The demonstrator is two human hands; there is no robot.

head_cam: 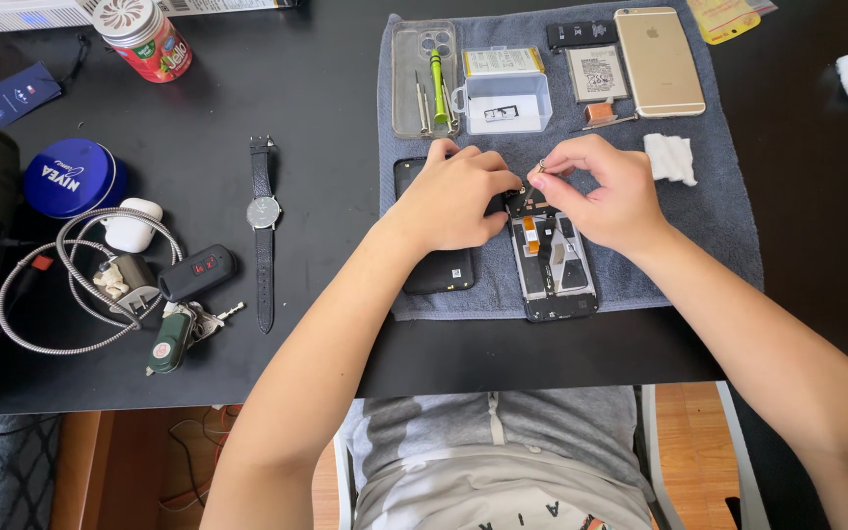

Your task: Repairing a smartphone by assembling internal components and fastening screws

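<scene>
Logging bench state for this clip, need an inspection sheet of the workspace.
Surface: black table, grey towel as work mat.
Job's things: opened phone; black back cover beside it.
Clutter: gold phone, clear case, wristwatch, blue tin, keys.
Grips: left hand and right hand at the opened phone's top end, right pinching a small part.
Cables: braided metal cable, coiled.
Surroundings: wooden floor.

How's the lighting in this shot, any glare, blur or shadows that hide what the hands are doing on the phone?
Head view: bright, even daylight and sharp focus throughout; soft sheen on the black table and gold phone, no harsh glare. The left hand and right hand cast small shadows over the top of the opened phone, so the tiny part pinched there is hard to make out. Slight wide-angle stretch at the edges.
</scene>
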